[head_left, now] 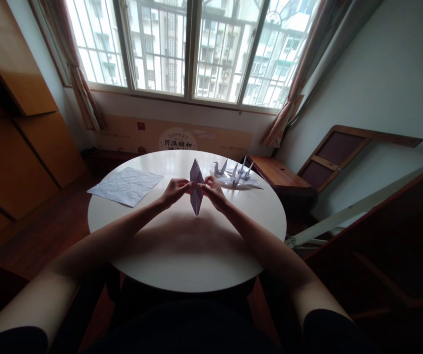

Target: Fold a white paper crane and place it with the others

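Note:
Above the middle of the round white table (pixel 182 265), a piece of folded paper (pixel 196 196) is held upright, a tall narrow diamond pointed at top and bottom. My left hand (pixel 176 191) pinches its left side, thumb toward the centre. On the opposite side my right hand (pixel 214 192) grips it the same way, fingers closed on the edge. Part of the paper's middle is hidden by the fingertips. Just beyond my right hand, several folded paper cranes (pixel 236 176) stand in a group.
A creased paper sheet (pixel 126 186) lies at the table's left, its corner past the edge. Right of the table are a low wooden cabinet (pixel 280 172) and a leaning wooden frame (pixel 331 157). A printed cardboard panel (pixel 211 135) stands beneath the barred window (pixel 189 49).

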Motion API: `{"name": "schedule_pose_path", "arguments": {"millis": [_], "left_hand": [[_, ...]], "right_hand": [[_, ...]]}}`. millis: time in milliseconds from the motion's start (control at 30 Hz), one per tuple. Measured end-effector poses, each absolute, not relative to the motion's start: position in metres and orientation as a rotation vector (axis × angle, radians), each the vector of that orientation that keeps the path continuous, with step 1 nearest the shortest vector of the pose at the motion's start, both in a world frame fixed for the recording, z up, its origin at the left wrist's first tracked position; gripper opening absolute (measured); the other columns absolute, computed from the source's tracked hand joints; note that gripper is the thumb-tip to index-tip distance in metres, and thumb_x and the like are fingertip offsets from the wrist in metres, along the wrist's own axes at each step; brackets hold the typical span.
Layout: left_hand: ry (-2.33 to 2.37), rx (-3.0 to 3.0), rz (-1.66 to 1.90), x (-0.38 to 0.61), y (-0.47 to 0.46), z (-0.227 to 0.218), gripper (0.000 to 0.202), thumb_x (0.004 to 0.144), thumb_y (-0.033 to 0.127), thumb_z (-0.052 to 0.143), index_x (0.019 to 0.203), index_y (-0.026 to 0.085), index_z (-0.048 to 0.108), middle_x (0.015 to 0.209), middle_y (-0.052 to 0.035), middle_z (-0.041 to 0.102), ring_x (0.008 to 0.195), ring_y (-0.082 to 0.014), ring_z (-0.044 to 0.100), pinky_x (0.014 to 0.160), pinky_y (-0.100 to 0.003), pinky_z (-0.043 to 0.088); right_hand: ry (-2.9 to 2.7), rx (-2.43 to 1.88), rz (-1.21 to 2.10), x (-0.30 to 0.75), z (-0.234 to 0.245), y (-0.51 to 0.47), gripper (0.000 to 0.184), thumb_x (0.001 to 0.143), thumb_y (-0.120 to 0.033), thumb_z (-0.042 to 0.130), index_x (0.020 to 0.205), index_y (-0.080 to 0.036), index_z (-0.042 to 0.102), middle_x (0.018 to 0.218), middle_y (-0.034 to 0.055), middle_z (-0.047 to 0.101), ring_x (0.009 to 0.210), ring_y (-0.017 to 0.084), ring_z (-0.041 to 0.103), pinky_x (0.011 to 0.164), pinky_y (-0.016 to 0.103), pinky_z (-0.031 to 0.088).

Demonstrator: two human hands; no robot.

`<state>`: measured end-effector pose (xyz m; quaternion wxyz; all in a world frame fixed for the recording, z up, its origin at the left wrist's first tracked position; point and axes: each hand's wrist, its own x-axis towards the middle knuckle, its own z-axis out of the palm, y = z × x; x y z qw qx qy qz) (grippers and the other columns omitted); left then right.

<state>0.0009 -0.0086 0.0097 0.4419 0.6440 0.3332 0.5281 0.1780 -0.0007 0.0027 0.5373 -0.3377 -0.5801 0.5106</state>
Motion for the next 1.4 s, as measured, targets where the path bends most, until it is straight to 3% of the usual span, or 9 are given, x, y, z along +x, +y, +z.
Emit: {"name": "schedule_pose_path", "arguments": {"millis": [400,567,833,1000,1200,1400], "left_hand": [[0.889,1.655,1.319,-0.002,-0.005,0.005,0.040,0.061,0.046,0.089,0.074,0.012,0.072,0.070,-0.0067,0.071,0.066,-0.0212,0.067,0.062,-0.031,0.052],[0.822,1.706,1.296,-0.002,-0.006,0.006,0.036,0.059,0.041,0.090,0.073,0.013,0.072,0.074,-0.0054,0.069,0.071,-0.0198,0.066,0.069,-0.032,0.054],[0.759,1.861,1.185,0.001,-0.008,0.008,0.037,0.060,0.043,0.089,0.073,0.013,0.072,0.082,-0.0042,0.062,0.069,-0.0166,0.065,0.065,-0.029,0.054],[0.741,1.746,1.138,-0.001,-0.008,0.006,0.040,0.074,0.049,0.080,0.081,0.011,0.072,0.074,-0.0061,0.068,0.071,-0.0200,0.068,0.067,-0.031,0.054],[0.710,1.686,1.140,-0.002,-0.004,0.004,0.045,0.075,0.054,0.078,0.084,0.010,0.073,0.077,-0.0068,0.070,0.073,-0.0199,0.069,0.070,-0.032,0.055],[0.724,1.676,1.166,0.000,-0.004,0.004,0.052,0.077,0.060,0.074,0.085,0.009,0.074,0.079,-0.0070,0.071,0.074,-0.0192,0.069,0.071,-0.032,0.057]], "right_hand": [[-1.483,-0.793,1.151,0.175,0.009,-0.008,0.051,0.066,-0.060,0.076,0.066,-0.020,0.045,0.067,-0.0037,0.055,0.069,0.013,0.057,0.065,0.028,0.049],[-1.507,-0.812,1.118,0.175,0.008,-0.007,0.050,0.065,-0.061,0.077,0.066,-0.020,0.050,0.066,-0.0030,0.058,0.068,0.014,0.057,0.066,0.029,0.048],[-1.586,-0.858,1.082,0.177,0.011,-0.013,0.049,0.065,-0.063,0.077,0.064,-0.019,0.054,0.059,-0.0034,0.054,0.059,0.012,0.050,0.054,0.025,0.036],[-1.603,-0.793,1.139,0.176,0.008,-0.010,0.048,0.073,-0.066,0.069,0.070,-0.019,0.056,0.064,-0.0031,0.056,0.063,0.012,0.051,0.060,0.026,0.040],[-1.472,-0.709,1.208,0.174,0.005,-0.005,0.053,0.066,-0.062,0.077,0.085,-0.023,0.046,0.069,-0.0068,0.057,0.061,0.011,0.054,0.057,0.023,0.042],[-1.474,-0.783,1.156,0.174,0.004,-0.003,0.054,0.064,-0.064,0.076,0.077,-0.022,0.044,0.069,-0.0045,0.059,0.064,0.012,0.058,0.058,0.024,0.044]]}}
